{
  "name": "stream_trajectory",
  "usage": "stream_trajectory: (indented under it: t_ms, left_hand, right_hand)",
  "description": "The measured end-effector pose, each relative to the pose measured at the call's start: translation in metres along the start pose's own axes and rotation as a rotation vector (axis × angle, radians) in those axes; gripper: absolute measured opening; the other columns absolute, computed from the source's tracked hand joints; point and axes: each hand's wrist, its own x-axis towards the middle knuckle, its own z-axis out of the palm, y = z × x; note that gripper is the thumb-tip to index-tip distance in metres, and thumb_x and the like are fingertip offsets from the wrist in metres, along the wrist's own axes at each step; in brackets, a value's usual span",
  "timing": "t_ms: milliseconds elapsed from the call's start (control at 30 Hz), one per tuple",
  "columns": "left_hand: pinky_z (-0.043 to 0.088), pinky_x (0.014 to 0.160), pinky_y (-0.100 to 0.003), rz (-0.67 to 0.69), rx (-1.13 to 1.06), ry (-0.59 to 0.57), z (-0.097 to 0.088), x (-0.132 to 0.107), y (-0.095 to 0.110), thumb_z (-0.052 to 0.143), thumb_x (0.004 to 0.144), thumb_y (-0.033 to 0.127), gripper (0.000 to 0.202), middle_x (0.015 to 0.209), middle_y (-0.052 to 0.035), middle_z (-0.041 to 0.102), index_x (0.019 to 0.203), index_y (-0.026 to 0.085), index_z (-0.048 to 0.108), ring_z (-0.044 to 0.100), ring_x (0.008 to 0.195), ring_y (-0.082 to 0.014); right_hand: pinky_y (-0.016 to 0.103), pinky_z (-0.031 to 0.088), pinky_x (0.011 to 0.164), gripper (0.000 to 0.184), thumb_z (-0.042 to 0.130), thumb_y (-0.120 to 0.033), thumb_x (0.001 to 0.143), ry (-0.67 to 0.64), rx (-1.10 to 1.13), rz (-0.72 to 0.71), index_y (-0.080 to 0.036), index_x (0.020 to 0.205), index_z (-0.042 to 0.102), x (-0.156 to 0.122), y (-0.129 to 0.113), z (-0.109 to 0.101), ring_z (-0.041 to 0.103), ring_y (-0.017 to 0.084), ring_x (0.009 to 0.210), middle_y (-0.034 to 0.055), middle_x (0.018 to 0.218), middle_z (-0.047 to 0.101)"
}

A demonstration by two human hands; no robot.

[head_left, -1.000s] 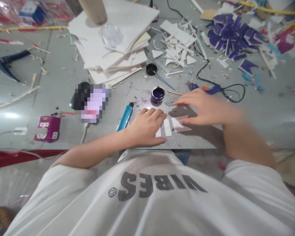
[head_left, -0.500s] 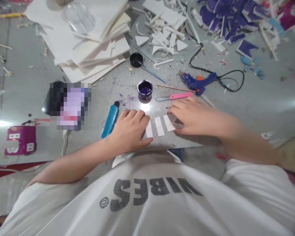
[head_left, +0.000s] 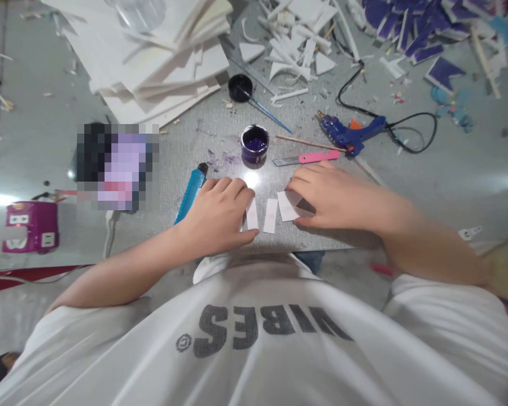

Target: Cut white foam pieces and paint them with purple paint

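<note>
Palm down on the table, my left hand [head_left: 220, 214] has its index finger and thumb at the two ends of a narrow white strip [head_left: 252, 214]. A sliver of white shows beneath that hand. Another white strip [head_left: 270, 216] lies loose between my hands, slightly slanted. My right hand [head_left: 325, 194] pinches a wider white piece [head_left: 287, 206] by its right side, fingers at the top and thumb below. A dark shadow falls over part of this piece. Just above my right hand lies a pink craft knife [head_left: 319, 157]; a blue utility knife [head_left: 190, 193] sits partly behind my left hand.
Beyond my hands stand a pot of purple paint [head_left: 254, 144] and a black lid [head_left: 240, 88] with a paintbrush [head_left: 271, 115]. A blue glue gun [head_left: 351, 135] lies right. White sheets [head_left: 152, 73], offcuts [head_left: 296, 51] and purple pieces [head_left: 444, 73] fill the back.
The middle strip has turned from one slant to the other, its lower end now further left. The wider white piece has shifted slightly left, close to the strip. The view has tilted a little.
</note>
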Motion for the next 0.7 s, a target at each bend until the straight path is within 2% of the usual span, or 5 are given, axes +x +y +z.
stream_trajectory:
  t_ms: [233,500,600,700]
  left_hand:
    - [0.061,0.116,-0.068,-0.039,-0.026,0.022,-0.0039,-0.0042,-0.0069,0.092,0.098,0.058,0.05,0.132,-0.0187,0.081,0.131,0.021,0.083,0.074,0.125,-0.0475]
    - [0.057,0.123,-0.072,-0.062,-0.022,0.0,-0.0063,-0.0061,-0.0083,0.089,0.099,0.057,0.05,0.13,-0.0195,0.08,0.131,0.02,0.082,0.073,0.129,-0.0494]
    - [0.054,0.13,-0.072,-0.053,-0.033,0.03,-0.0057,-0.0069,-0.0081,0.091,0.098,0.056,0.059,0.142,-0.0217,0.08,0.142,0.018,0.08,0.073,0.136,-0.0501]
    - [0.05,0.136,-0.071,-0.027,-0.105,0.071,-0.0032,-0.0063,-0.0056,0.097,0.093,0.06,0.084,0.163,-0.0215,0.078,0.164,0.021,0.072,0.071,0.148,-0.0504]
  right_hand:
    - [0.049,0.05,0.103,0.025,0.084,-0.047,0.108,0.041,0.015,-0.021,-0.024,0.112,0.075,0.0034,0.0006,0.0008,0.072,0.036,0.111,0.0157,0.122,0.082]
    - [0.054,0.051,0.109,0.031,0.078,-0.05,0.113,0.037,-0.005,-0.03,-0.021,0.123,0.08,0.0072,-0.001,0.0005,0.073,0.04,0.118,0.0184,0.129,0.082]
    - [0.054,0.052,0.108,0.031,0.078,-0.049,0.113,0.018,-0.007,-0.027,-0.02,0.124,0.08,0.008,-0.0002,-0.0001,0.073,0.039,0.115,0.0193,0.129,0.082]
    - [0.053,0.053,0.107,0.029,0.078,-0.051,0.113,0.025,-0.013,-0.038,-0.022,0.121,0.079,0.0087,0.0013,0.0009,0.072,0.037,0.112,0.0183,0.129,0.082]
